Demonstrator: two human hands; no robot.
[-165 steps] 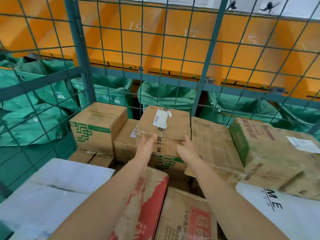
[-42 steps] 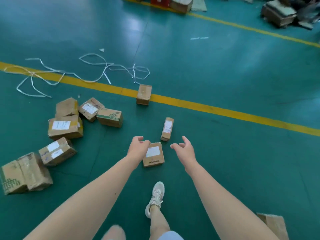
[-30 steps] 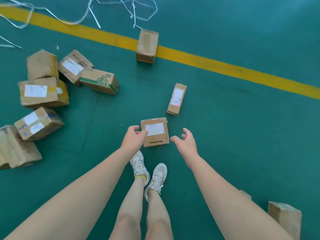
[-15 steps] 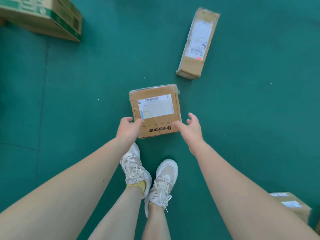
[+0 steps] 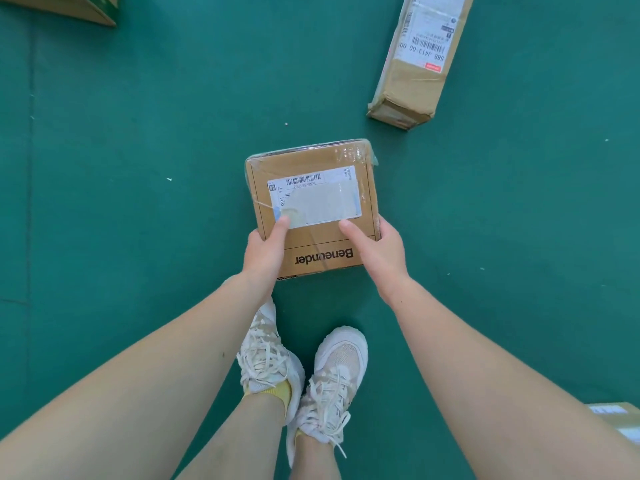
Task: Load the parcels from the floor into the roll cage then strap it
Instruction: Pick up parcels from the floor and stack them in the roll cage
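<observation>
A small square cardboard parcel (image 5: 332, 157) with a white shipping label and the word "Beneunder" lies on the green floor in front of my feet. My left hand (image 5: 265, 249) grips its near left edge, thumb on top by the label. My right hand (image 5: 375, 247) grips the near right edge, thumb on top and fingers curled round the side. The roll cage is out of view.
A long narrow parcel (image 5: 420, 60) with a barcode label lies on the floor at the upper right. Another box's corner (image 5: 88, 10) shows at the top left, and a labelled parcel (image 5: 620, 424) sits at the lower right. My two white sneakers (image 5: 301, 372) stand just behind the square parcel.
I turned from the roll cage to the floor parcels and bent down. In the last half second both hands closed on the near edge of the square parcel.
</observation>
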